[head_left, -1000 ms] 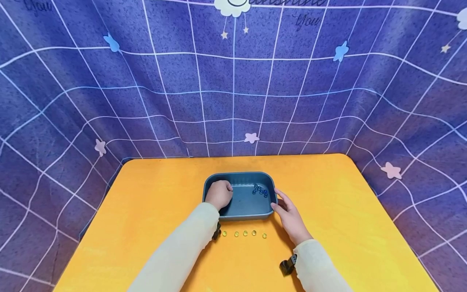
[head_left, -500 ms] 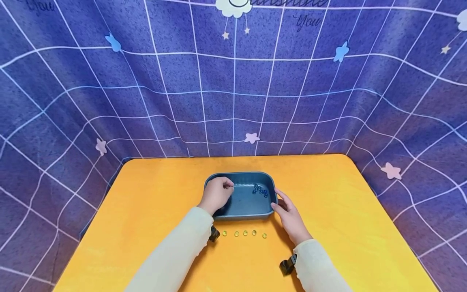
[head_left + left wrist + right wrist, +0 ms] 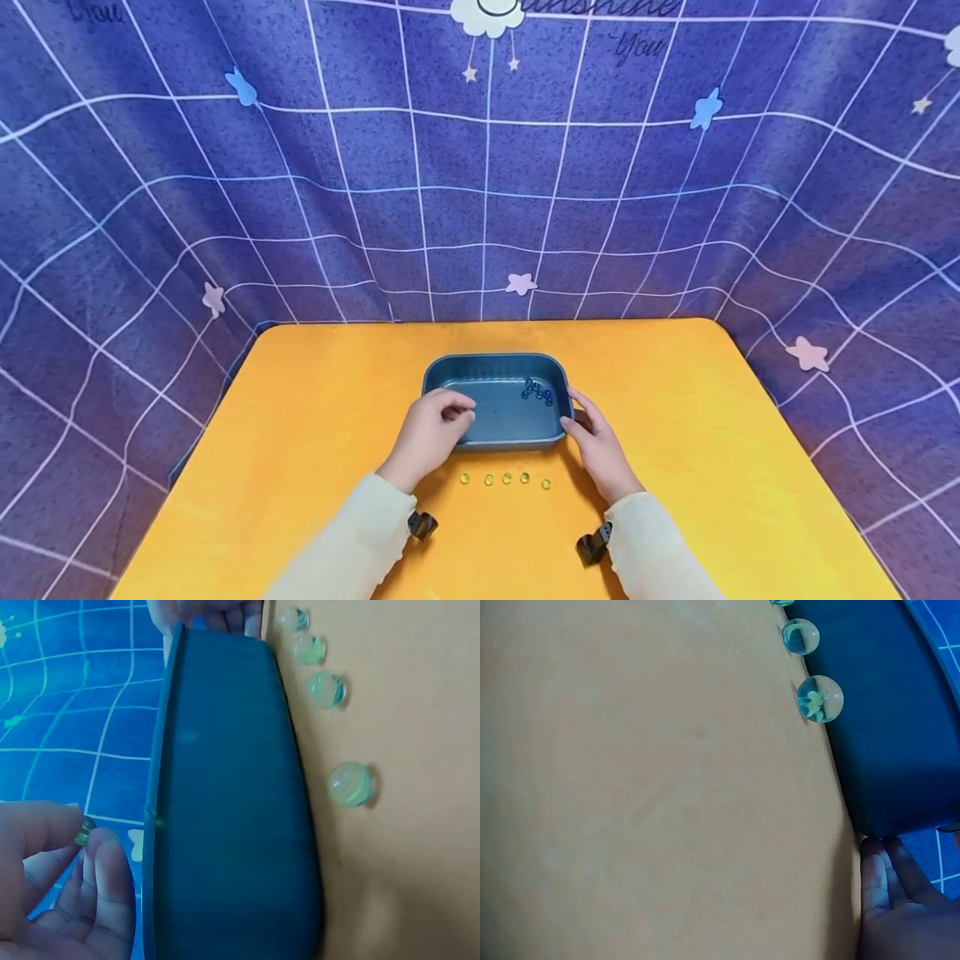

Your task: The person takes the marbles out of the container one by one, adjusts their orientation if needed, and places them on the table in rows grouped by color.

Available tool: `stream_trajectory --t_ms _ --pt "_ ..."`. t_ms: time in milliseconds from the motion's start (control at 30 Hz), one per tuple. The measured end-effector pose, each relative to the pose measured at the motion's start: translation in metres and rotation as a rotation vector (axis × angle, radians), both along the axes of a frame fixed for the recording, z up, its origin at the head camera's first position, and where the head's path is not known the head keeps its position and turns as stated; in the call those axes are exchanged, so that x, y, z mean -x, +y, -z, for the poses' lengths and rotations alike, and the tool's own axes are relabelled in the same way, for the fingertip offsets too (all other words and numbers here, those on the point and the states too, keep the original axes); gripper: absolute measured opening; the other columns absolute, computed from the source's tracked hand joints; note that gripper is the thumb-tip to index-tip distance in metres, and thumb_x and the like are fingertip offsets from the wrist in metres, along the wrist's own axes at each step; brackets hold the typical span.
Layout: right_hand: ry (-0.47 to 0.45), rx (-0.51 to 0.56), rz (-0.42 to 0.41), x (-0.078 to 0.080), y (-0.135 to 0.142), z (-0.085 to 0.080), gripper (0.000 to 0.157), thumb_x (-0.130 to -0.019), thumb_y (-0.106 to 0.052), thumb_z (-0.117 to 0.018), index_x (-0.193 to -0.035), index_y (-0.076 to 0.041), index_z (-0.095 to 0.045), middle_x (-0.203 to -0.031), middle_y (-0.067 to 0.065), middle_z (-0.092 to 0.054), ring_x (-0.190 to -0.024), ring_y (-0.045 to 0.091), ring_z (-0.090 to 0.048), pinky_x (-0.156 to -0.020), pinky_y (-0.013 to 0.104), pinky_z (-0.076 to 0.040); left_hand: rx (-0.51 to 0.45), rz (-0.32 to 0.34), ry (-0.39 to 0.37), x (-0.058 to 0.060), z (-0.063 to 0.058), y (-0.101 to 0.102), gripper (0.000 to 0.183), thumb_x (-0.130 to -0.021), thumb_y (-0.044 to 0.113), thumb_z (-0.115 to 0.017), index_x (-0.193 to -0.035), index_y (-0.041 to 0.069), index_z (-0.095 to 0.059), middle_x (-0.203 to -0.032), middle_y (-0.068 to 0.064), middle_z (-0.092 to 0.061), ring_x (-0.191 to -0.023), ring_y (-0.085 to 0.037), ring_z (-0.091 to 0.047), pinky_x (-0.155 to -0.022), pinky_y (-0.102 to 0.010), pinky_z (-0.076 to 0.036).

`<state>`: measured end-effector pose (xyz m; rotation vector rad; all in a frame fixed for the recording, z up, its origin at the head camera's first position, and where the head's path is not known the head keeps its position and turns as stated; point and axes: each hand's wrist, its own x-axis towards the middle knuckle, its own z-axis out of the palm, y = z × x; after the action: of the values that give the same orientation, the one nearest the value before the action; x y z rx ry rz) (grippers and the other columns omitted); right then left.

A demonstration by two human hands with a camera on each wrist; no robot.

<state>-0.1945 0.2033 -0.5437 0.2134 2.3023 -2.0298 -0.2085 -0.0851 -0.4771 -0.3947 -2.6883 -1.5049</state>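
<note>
A dark blue rectangular tub (image 3: pixel 495 444) with rounded corners sits mid-table. My left hand (image 3: pixel 427 437) is over its near left corner. In the left wrist view its thumb and fingertips pinch a small clear marble (image 3: pixel 84 834) with yellow-green inside, mostly covered by the fingers. My right hand (image 3: pixel 600 446) holds the tub's right end, thumb and forefinger at the rim, other fingers against the outer wall. Several dark blue marbles (image 3: pixel 537 392) lie together inside the tub at the right. In front of it, a row of clear yellowish marbles (image 3: pixel 507 478) rests on the table.
The orange-yellow table (image 3: pixel 330 375) has rounded far corners. A blue-purple curtain (image 3: pixel 480 217) with a white grid and stars hangs behind it and along both sides. Each wrist carries a small black camera, such as the left wrist camera (image 3: pixel 422 525).
My left hand was reaching down inside the tub's left part; it has risen and drawn back toward the near left corner. The right hand stays on the tub's right end.
</note>
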Motion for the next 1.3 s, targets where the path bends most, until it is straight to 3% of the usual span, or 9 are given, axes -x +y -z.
stream_trajectory --t_ms 367,533,700,900,1067,1300 --pt "0.006 0.012 -0.009 0.001 0.002 0.002 0.053 -0.107 -0.025 -0.058 -0.157 -0.032 -0.04 -0.149 0.017 -0.048 -0.139 0.036 -0.043 -0.116 0.057 -0.032 -0.155 -0.078 0.053 -0.037 0.017 -0.027 0.013 -0.091 0.007 -0.078 -0.101 0.016 -0.078 -0.094 0.003 -0.066 -0.083 -0.016 -0.063 -0.073 -0.028 -0.055" --pt "0.015 0.013 -0.007 0.001 0.002 0.002 0.053 -0.107 -0.024 -0.058 -0.157 -0.031 -0.041 -0.146 0.018 -0.05 -0.136 0.035 -0.046 -0.115 0.056 -0.033 -0.141 -0.061 -0.01 -0.046 0.03 -0.033 0.01 -0.09 0.004 -0.078 -0.099 0.01 -0.078 -0.091 0.002 -0.066 -0.081 -0.016 -0.063 -0.071 -0.027 -0.054" --pt "0.001 0.024 -0.004 0.002 0.001 0.003 0.052 -0.107 -0.022 -0.058 -0.155 -0.034 -0.042 -0.146 0.016 -0.05 -0.135 0.033 -0.046 -0.114 0.054 -0.034 -0.054 -0.074 -0.109 -0.048 0.046 -0.036 0.007 -0.091 0.006 -0.077 -0.096 0.01 -0.078 -0.088 0.004 -0.064 -0.079 -0.016 -0.06 -0.07 -0.028 -0.053" --pt "-0.016 0.017 -0.006 0.002 0.001 0.003 0.052 -0.107 -0.024 -0.056 -0.155 -0.036 -0.041 -0.149 0.015 -0.047 -0.138 0.033 -0.044 -0.116 0.055 -0.032 0.035 -0.072 -0.175 -0.045 0.059 -0.039 0.007 -0.092 0.007 -0.076 -0.095 0.012 -0.077 -0.085 0.004 -0.066 -0.078 -0.015 -0.06 -0.07 -0.029 -0.052" --pt "-0.012 0.015 -0.006 0.002 0.002 0.003 0.052 -0.107 -0.024 -0.057 -0.155 -0.035 -0.041 -0.15 0.014 -0.047 -0.139 0.033 -0.044 -0.117 0.055 -0.031 0.083 -0.061 -0.192 -0.044 0.063 -0.038 0.009 -0.091 0.006 -0.078 -0.095 0.014 -0.077 -0.086 0.005 -0.066 -0.078 -0.014 -0.06 -0.071 -0.031 -0.053" --pt "0.008 0.004 0.007 0.0 0.0 0.003 0.052 -0.106 -0.023 -0.058 -0.155 -0.033 -0.043 -0.148 0.015 -0.049 -0.136 0.035 -0.045 -0.115 0.056 -0.033 0.157 -0.043 -0.16 -0.046 0.062 -0.033 0.011 -0.088 0.007 -0.081 -0.092 0.016 -0.076 -0.087 0.007 -0.064 -0.078 -0.012 -0.058 -0.071 -0.03 -0.051"
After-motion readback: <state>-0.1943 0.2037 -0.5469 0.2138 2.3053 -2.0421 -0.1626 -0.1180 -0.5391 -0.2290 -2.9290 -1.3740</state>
